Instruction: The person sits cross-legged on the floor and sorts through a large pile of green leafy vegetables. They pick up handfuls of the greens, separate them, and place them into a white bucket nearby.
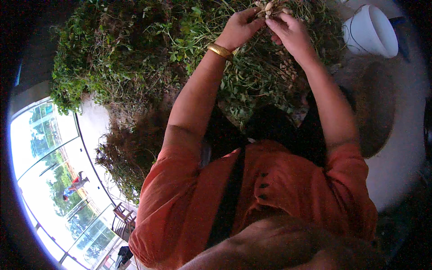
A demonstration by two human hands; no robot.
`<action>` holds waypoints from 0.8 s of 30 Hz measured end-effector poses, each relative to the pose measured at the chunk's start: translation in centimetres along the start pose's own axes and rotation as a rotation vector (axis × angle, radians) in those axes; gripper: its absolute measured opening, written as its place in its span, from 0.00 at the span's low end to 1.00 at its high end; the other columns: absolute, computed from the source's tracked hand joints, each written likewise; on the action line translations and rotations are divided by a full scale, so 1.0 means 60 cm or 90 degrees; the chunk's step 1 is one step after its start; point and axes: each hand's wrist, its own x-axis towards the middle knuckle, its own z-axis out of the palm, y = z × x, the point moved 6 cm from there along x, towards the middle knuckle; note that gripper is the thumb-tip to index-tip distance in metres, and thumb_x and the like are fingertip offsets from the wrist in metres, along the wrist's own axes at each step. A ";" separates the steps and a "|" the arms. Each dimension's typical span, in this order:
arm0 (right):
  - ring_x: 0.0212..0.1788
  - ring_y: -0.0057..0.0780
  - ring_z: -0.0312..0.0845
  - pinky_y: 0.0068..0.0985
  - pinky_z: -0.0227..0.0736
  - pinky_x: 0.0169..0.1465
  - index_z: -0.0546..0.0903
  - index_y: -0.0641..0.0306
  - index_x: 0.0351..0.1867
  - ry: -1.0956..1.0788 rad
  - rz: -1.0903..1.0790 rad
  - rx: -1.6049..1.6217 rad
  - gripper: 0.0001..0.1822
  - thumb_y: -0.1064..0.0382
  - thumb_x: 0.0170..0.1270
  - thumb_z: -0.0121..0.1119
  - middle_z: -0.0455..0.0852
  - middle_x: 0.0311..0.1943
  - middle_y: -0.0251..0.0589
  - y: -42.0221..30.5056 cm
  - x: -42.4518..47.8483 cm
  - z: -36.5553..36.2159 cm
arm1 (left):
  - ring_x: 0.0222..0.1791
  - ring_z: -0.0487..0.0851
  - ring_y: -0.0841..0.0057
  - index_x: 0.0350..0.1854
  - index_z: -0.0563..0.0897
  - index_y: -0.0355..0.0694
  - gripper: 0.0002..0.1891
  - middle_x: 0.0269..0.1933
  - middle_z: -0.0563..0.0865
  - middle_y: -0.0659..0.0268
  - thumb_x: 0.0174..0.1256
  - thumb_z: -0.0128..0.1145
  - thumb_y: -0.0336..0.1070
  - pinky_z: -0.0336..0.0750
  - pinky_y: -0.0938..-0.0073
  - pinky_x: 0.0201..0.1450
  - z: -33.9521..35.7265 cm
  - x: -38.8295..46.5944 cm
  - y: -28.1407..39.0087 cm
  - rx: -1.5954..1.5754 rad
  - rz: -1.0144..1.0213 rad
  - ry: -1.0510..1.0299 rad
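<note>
At the top of the head view, a cluster of peanut pods (269,7) on its roots is between my hands. My left hand (240,28), below a gold bangle (220,51), grips the cluster's left side. The fingers of my right hand (291,33) are closed on pods at its right side. More peanut pods (287,69) on pulled plants lie under my right wrist. Leafy peanut plants (243,91) spread beneath both forearms. The top of the cluster reaches the picture's edge.
A large heap of peanut plants (128,57) fills the upper left, with another clump (131,155) beside my left elbow. A white bucket (364,32) stands at the upper right. Tall windows, a wooden chair (123,217) and a distant person (76,186) are at the lower left.
</note>
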 end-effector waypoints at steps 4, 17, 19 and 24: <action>0.26 0.23 0.85 0.27 0.80 0.32 0.87 0.65 0.49 0.147 -0.204 -0.149 0.18 0.51 0.73 0.68 0.88 0.29 0.38 -0.029 0.004 -0.023 | 0.52 0.86 0.80 0.64 0.83 0.33 0.20 0.54 0.91 0.63 0.73 0.69 0.33 0.82 0.73 0.54 -0.027 0.008 -0.042 0.021 0.070 0.109; 0.45 0.48 0.91 0.42 0.82 0.48 0.83 0.65 0.55 0.086 -0.127 -0.311 0.20 0.55 0.70 0.71 0.92 0.43 0.54 -0.030 0.031 0.041 | 0.55 0.86 0.75 0.66 0.82 0.32 0.24 0.56 0.91 0.57 0.67 0.66 0.31 0.80 0.69 0.61 -0.028 -0.025 -0.011 0.076 0.018 0.108; 0.43 0.55 0.90 0.45 0.81 0.45 0.83 0.66 0.58 0.079 -0.145 -0.346 0.21 0.52 0.74 0.67 0.92 0.41 0.54 -0.032 0.032 0.042 | 0.46 0.86 0.77 0.64 0.84 0.32 0.23 0.47 0.93 0.59 0.71 0.66 0.38 0.83 0.68 0.54 -0.034 -0.031 0.002 0.132 -0.009 0.096; 0.42 0.61 0.87 0.46 0.80 0.43 0.84 0.66 0.54 0.074 -0.170 -0.355 0.15 0.60 0.71 0.67 0.90 0.40 0.60 -0.024 0.033 0.063 | 0.39 0.84 0.83 0.57 0.89 0.35 0.20 0.40 0.93 0.61 0.73 0.69 0.46 0.82 0.70 0.46 -0.039 -0.036 -0.009 0.101 -0.032 0.088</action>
